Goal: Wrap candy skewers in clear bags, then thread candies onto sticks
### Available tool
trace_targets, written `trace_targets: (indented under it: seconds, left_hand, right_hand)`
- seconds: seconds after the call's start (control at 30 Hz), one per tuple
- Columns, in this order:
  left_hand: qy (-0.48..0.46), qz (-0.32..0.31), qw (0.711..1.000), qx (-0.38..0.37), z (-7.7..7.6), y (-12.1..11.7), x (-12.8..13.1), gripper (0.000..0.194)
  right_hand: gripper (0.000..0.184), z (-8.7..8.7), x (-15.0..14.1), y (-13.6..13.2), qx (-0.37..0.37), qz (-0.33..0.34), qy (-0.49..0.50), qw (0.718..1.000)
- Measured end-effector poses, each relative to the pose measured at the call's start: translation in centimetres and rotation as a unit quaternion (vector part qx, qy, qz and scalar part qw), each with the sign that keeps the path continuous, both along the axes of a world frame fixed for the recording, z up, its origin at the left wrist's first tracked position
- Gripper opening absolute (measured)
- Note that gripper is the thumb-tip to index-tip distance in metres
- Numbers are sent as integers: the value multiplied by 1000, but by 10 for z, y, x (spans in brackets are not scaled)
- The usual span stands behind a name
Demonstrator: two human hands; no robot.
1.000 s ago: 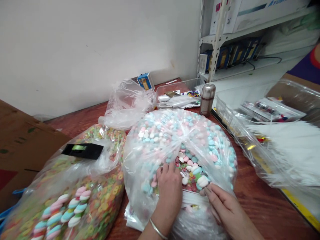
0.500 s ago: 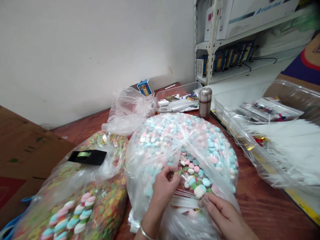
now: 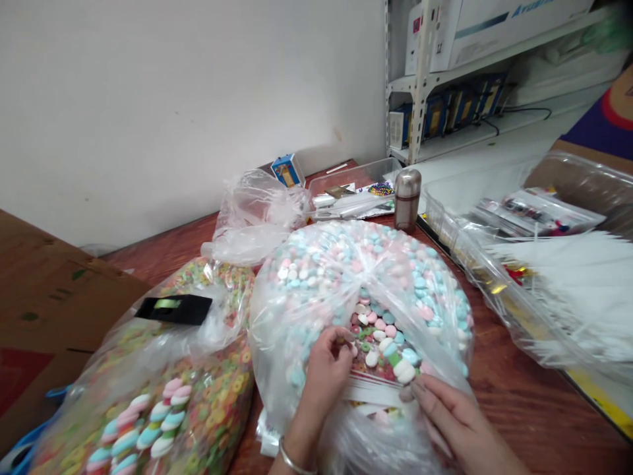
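Note:
A large clear plastic bag (image 3: 291, 323) of pink, blue and white marshmallow-like candies lies in front of me, with an opening in its near side. My right hand (image 3: 445, 412) pinches the lower end of a short candy skewer (image 3: 401, 363), on which white, blue and green pieces sit in a row. Over the bag's opening, my left hand (image 3: 329, 363) has thumb and forefinger closed together; a small pinkish piece shows at the tips, too blurred to name. White paper sticks (image 3: 368, 390) lie between the hands, with loose candies (image 3: 376, 323) just beyond.
At left, a bag of coloured cereal rings (image 3: 222, 396) carries several finished candy skewers (image 3: 168, 422) and a black clip-like object (image 3: 173, 310). A metal shaker (image 3: 407, 201) stands behind. Plastic trays (image 3: 499, 323) hold packets and white sticks at right. A cardboard box (image 3: 59, 316) stands left.
The right hand has shifted slightly right and down with the skewer, whose green and blue pieces show more plainly. The left hand remains pinched in nearly the same place. The view has moved slightly.

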State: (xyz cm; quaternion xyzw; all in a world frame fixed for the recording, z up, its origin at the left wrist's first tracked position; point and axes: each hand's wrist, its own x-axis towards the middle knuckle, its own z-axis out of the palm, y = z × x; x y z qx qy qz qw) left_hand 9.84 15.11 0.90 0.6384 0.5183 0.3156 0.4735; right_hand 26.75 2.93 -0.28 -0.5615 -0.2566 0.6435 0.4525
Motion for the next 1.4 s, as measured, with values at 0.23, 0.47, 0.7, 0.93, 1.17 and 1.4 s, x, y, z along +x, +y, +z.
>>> trace_targets:
  seconds: [0.23, 0.47, 0.7, 0.93, 1.17, 1.4]
  left_hand:
    - [380, -112, 879, 266, 4, -10, 13, 16]
    - [380, -106, 885, 247, -9, -7, 22, 9]
    - [131, -34, 989, 66, -3, -8, 16, 13]
    - [72, -45, 995, 44, -2, -10, 16, 13]
    - [178, -75, 933, 305, 5, -24, 14, 25]
    - [121, -103, 958, 239, -1, -36, 15, 30]
  right_hand:
    - [59, -10, 11, -3, -7, -17, -10, 1000]
    - [47, -11, 6, -3, 50, 29, -80, 995]
    - [43, -5, 4, 2, 80, 68, -143, 984]
    - [46, -3, 4, 2, 79, 75, -125, 986]
    - [43, -12, -7, 2, 122, 65, -132, 982]
    - [44, -7, -18, 0, 89, -19, -67, 994]
